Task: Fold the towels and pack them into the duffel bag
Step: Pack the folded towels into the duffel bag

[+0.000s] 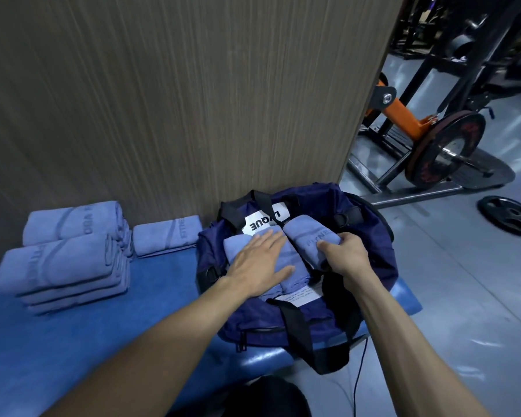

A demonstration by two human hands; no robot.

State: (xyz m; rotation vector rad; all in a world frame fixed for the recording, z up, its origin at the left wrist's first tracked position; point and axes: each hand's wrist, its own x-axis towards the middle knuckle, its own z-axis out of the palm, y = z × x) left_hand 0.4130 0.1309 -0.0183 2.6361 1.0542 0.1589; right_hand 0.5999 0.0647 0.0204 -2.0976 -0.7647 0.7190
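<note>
Pressing flat, the left hand point(260, 260) rests open on a towel point(278, 267) inside the bag point(370, 236); the right hand point(345, 255) grips a second towel point(306, 233) beside it. Folded stacks point(63, 266) sit far left on the bench point(103, 326), against the wall point(178, 100).

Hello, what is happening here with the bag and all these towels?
A person is packing folded blue towels into a navy duffel bag on a blue bench. The left hand lies flat on one towel already in the bag, while the right hand grips a second towel beside it. More folded towels wait in a stack and a single one by the wall.
</note>
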